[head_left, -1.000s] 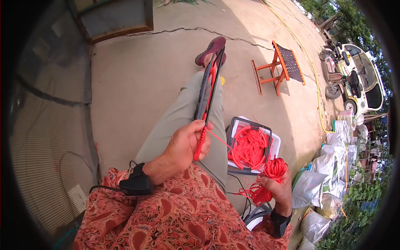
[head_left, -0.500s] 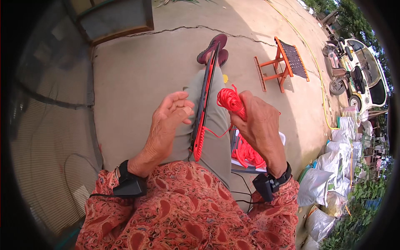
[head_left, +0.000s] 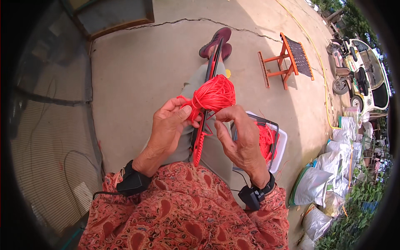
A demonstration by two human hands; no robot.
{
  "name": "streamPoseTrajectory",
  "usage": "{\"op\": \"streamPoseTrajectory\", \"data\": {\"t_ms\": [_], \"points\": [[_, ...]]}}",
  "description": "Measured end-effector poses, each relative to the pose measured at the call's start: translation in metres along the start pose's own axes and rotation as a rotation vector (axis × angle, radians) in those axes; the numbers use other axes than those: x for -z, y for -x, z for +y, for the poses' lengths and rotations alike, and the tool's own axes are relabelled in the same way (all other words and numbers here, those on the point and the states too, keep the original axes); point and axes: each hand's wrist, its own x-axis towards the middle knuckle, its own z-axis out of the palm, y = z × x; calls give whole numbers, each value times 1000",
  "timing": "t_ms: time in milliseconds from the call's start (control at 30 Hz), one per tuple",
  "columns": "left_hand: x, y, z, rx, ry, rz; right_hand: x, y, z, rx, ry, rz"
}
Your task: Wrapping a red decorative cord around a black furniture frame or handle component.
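A bundle of red cord (head_left: 216,92), tied round near one end, lies across a narrow black frame (head_left: 207,77) on my lap. My left hand (head_left: 168,125) is closed on the bundle's tied end, thumb on top. Just below the bundle's right end is my right hand (head_left: 241,139), fingers bent, thumb apart from them, with nothing visible between. Red cord wraps the frame's near end in a tight woven band (head_left: 198,150). A loose strand runs up from that band toward the bundle.
To the right of my legs stands a white tub (head_left: 280,156) with more red cord and a black frame. Farther off is an orange folding stool (head_left: 287,60) with a dark woven seat. Filled sacks (head_left: 314,185) line the right; a screened panel (head_left: 54,137) stands left.
The red bundle has passed from my right hand to my left, moving left across the black frame. My right hand has let go and drawn lower, uncovering more of the tub.
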Motion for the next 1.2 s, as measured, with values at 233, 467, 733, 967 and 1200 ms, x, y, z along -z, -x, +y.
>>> {"op": "streamPoseTrajectory", "data": {"t_ms": [233, 467, 733, 967, 1200], "points": [[-18, 5, -13, 97, 40, 42, -12, 23, 17, -346, -288, -101], [-9, 30, -31, 76, -134, 57, 2, 42, 11, -178, 142, -245], [-5, 30, -46, 75, -522, -88, -13, 63, 13, -446, -234, -28], [-10, 22, -18, 404, -189, -189, 21, 55, 12, -335, -97, 4], [-21, 21, -16, 520, -82, -329, 59, 72, 13, -396, -320, 332]]}}
